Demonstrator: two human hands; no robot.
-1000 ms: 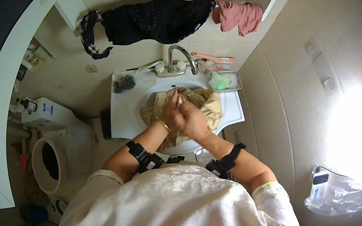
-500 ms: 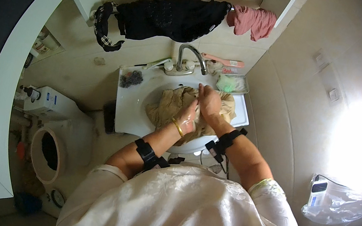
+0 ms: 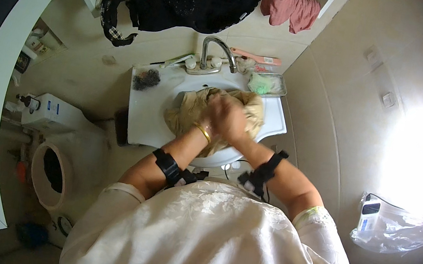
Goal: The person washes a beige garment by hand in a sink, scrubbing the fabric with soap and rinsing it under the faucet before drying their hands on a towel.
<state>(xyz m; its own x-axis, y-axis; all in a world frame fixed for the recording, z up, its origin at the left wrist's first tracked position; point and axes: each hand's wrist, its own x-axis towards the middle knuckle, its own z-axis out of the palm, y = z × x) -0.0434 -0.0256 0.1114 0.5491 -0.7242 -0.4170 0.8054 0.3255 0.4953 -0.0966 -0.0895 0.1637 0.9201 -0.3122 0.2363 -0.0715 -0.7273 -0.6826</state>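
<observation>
A wet tan garment (image 3: 184, 113) lies bunched in the white washbasin (image 3: 147, 115) and spills over its front rim. My left hand (image 3: 212, 118), with a gold bangle at its wrist, presses against my right hand (image 3: 233, 120) above the middle of the cloth. Both are curled, with a fold of the garment between them. Motion blurs the fingers, and the right hand partly covers the left. Behind them the curved tap (image 3: 219, 49) arches over the basin; no water shows coming from it.
A dark scrubbing pad (image 3: 146, 80) sits on the basin's left corner. At the back right are a soap tray (image 3: 278, 85) and a pink-handled brush (image 3: 257, 57). Black clothing (image 3: 193, 8) and a pink cloth (image 3: 290, 11) hang above. A bucket (image 3: 39, 190) stands at left.
My hands have come closer together, the right one now overlapping the left, and rub over the cloth. The whole view has shifted slightly, so the basin sits higher and more to the left.
</observation>
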